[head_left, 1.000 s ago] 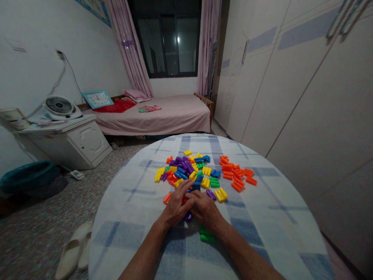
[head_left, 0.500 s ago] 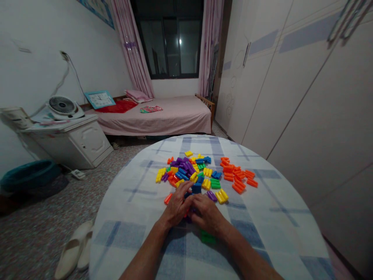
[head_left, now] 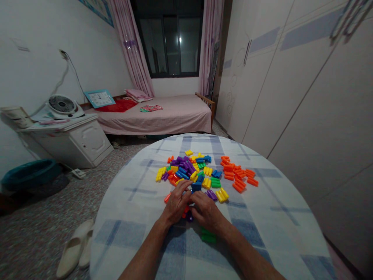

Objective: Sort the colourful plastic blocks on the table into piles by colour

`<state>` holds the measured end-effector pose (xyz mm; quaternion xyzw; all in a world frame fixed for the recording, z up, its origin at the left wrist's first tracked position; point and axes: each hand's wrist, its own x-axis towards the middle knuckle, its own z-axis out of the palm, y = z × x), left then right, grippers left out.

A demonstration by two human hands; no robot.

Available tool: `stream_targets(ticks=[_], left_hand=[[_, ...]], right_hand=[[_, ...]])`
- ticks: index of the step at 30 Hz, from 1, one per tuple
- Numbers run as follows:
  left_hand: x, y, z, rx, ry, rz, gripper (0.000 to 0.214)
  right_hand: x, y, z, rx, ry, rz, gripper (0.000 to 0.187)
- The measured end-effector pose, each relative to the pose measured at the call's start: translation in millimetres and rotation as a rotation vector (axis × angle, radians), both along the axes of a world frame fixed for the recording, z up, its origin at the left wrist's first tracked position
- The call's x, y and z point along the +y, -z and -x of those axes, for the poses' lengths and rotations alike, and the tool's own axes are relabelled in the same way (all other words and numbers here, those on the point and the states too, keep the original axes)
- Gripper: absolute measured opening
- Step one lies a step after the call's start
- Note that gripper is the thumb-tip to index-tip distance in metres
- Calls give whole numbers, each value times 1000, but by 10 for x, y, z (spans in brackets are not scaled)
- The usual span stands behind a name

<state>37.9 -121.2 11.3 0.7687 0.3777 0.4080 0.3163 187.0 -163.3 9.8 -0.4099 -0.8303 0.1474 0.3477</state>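
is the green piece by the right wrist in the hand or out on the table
Out on the table: the green piece lies there partly beside the right hand, outside its grip.

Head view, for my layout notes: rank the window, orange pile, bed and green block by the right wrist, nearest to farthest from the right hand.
1. Green block: by the right hand, at its wrist.
2. Orange pile: forward, to the right.
3. Bed: well ahead.
4. Window: behind the bed.
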Motion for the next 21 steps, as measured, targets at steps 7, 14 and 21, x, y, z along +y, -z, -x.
stream_targets(ticks=[7, 14, 21], left_hand=[[19, -25, 1, -8, -59, 30, 40], [43, 24, 5, -56, -57, 55, 40], [18, -9, 22, -118, -94, 47, 38]], right_hand=[[-59, -41, 75, -88, -14, 60, 15], [-3, 62, 87, -42, 21, 33, 11], [132, -35, -282, 170, 296, -30, 20]])
